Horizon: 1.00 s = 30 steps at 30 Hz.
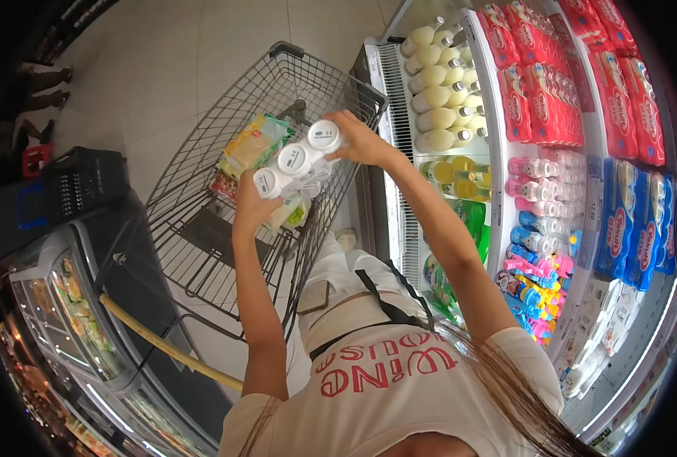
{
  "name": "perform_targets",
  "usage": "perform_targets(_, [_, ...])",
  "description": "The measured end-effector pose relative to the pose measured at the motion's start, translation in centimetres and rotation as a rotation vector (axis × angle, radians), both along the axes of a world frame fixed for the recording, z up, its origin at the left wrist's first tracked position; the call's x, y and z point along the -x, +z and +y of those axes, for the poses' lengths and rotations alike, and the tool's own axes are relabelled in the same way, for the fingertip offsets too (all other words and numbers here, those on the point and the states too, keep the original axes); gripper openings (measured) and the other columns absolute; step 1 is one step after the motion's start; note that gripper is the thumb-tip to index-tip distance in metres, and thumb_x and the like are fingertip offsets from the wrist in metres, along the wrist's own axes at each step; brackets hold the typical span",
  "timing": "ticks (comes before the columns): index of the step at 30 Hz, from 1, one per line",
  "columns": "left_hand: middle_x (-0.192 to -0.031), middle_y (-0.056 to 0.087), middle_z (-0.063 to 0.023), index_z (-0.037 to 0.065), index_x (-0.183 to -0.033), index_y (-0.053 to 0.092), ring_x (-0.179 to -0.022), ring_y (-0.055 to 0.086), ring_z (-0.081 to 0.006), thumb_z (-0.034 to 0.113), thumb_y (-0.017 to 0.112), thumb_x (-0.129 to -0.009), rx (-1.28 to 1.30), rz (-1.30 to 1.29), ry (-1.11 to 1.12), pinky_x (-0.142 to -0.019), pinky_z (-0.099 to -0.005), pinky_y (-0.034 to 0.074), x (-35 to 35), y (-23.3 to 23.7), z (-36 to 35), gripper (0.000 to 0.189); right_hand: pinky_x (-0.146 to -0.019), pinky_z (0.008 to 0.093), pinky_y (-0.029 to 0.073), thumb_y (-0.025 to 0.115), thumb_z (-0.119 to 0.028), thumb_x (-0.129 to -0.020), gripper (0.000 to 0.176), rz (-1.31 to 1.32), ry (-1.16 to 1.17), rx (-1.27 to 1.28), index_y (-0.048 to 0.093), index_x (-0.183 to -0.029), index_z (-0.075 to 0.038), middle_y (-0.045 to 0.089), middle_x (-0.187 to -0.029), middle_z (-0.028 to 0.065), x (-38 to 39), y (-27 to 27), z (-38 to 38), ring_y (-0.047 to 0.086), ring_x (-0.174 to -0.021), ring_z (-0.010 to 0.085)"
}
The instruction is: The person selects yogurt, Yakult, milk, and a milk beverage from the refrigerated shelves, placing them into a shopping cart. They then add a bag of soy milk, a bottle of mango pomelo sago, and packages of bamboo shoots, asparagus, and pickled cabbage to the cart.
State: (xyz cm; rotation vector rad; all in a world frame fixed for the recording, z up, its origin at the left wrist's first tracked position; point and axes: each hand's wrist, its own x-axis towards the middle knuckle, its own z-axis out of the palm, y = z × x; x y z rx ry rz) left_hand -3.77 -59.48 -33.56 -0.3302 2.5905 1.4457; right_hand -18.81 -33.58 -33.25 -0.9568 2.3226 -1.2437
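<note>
A pack of small white bottles with round white lids [294, 159] is held between my two hands, over the wire shopping cart [194, 164]. My left hand [256, 204] has its fingers wrapped round the lower left end of the pack. At the upper right end, my right hand [357, 139] grips the pack beside the last lid. Below the bottles, inside the cart, lie a yellow and green bag [256, 141] and a pale green package [289, 215], partly hidden by the pack and my left hand.
On the right stands a refrigerated shelf with pale yellow bottles [434, 98], red packs [540, 99] and blue packs [634, 221]. A display case [79, 305] with a yellow rail [163, 343] is at the left. Black baskets [91, 179] and a person's legs [47, 90] show farther off.
</note>
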Motion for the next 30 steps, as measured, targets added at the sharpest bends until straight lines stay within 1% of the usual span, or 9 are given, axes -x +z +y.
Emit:
perform_targets(4, [-0.113,0.047,-0.0215,-0.004,-0.118,0.041,-0.107,0.049,-0.0358,0.005,0.075,-0.060,0.031,0.058,0.138,-0.093,-0.0418,0.040,2.4,-5.6,2.3,0.068,-0.090,0.0427,0.046,0.077,-0.009,-0.064,0.074,0.072,0.128,-0.235,0.039,-0.127,-0.001,0.047,-0.118,0.0202,5.6,-3.4,-1.9,0.053,-0.108,0.0389])
perform_targets(8, [-0.110,0.043,-0.0229,-0.004,-0.120,0.039,-0.107,0.045,-0.0408,0.004,0.073,-0.062,0.099,0.061,0.175,-0.094,-0.0446,0.038,0.3,-9.1,5.8,0.068,-0.076,0.0436,0.053,0.064,0.000,-0.071,0.049,0.137,0.237,-0.654,0.041,-0.114,-0.001,0.048,-0.113,0.0195,5.2,-7.1,-2.4,0.062,-0.091,0.0379])
perform_targets(14, [-0.109,0.040,-0.0231,-0.003,-0.125,0.037,-0.106,0.043,-0.0442,0.000,0.071,-0.063,0.090,0.047,0.228,-0.095,-0.0479,0.036,-2.6,-15.3,9.6,0.070,-0.076,0.0445,0.053,0.062,-0.004,-0.077,0.046,0.100,0.191,-0.862,0.040,-0.118,-0.002,0.050,-0.109,0.0228,1.9,-13.7,-1.9,0.063,-0.091,0.0386])
perform_targets(17, [-0.113,0.038,-0.0231,-0.002,-0.129,0.034,-0.110,0.040,-0.0440,-0.002,0.072,-0.063,0.085,0.053,0.233,-0.097,-0.0482,0.034,-3.1,-18.8,10.3,0.077,-0.074,0.0455,0.054,0.066,0.004,-0.067,0.063,0.131,0.075,-0.811,0.036,-0.123,0.003,0.050,-0.106,0.0262,0.8,-20.9,-1.2,0.061,-0.091,0.0445])
perform_targets(18, [-0.114,0.038,-0.0235,-0.002,-0.131,0.033,-0.111,0.040,-0.0438,-0.002,0.072,-0.062,0.103,0.062,0.237,-0.098,-0.0484,0.033,-3.3,-20.1,10.5,0.079,-0.075,0.0447,0.053,0.065,0.005,-0.067,0.063,0.053,0.098,-0.851,0.035,-0.122,0.005,0.052,-0.102,0.0293,0.8,-18.0,-1.6,0.062,-0.090,0.0432])
perform_targets(21, [-0.117,0.037,-0.0251,-0.002,-0.135,0.030,-0.113,0.038,-0.0435,0.000,0.074,-0.062,0.109,0.051,0.286,-0.100,-0.0486,0.031,-3.8,-20.6,10.9,0.085,-0.076,0.0432,0.053,0.064,0.004,-0.067,0.063,-0.073,-0.052,-0.763,0.034,-0.122,0.006,0.054,-0.103,0.0310,-0.3,-19.1,-1.9,0.062,-0.092,0.0427])
perform_targets(22, [-0.119,0.036,-0.0258,-0.002,-0.136,0.029,-0.114,0.037,-0.0434,0.000,0.074,-0.062,0.101,0.044,0.309,-0.101,-0.0487,0.030,-4.2,-20.5,11.2,0.087,-0.081,0.0423,0.051,0.062,-0.010,-0.081,0.047,-0.150,-0.036,-0.792,0.039,-0.121,0.001,0.052,-0.115,0.0278,-0.4,-19.0,-2.2,0.061,-0.098,0.0402])
perform_targets(27, [-0.118,0.042,-0.0277,-0.003,-0.136,0.028,-0.115,0.036,-0.0450,0.005,0.078,-0.057,0.104,0.104,0.171,-0.102,-0.0485,0.029,-5.6,-23.7,9.2,0.094,-0.080,0.0430,0.052,0.060,-0.005,-0.076,0.036,-0.003,-0.186,-0.692,0.053,-0.111,0.000,0.056,-0.111,0.0228,-2.9,-14.2,-2.7,0.061,-0.098,0.0370])
perform_targets(30, [-0.113,0.043,-0.0242,-0.003,-0.126,0.042,-0.105,0.043,-0.0424,0.009,0.080,-0.057,0.212,-0.091,0.069,-0.092,-0.0481,0.039,-4.5,-24.8,6.4,0.079,-0.082,0.0417,0.051,0.056,-0.005,-0.079,0.024,0.111,-0.263,-0.483,0.054,-0.103,-0.001,0.056,-0.108,0.0182,-6.0,-7.4,-1.3,0.059,-0.098,0.0365])
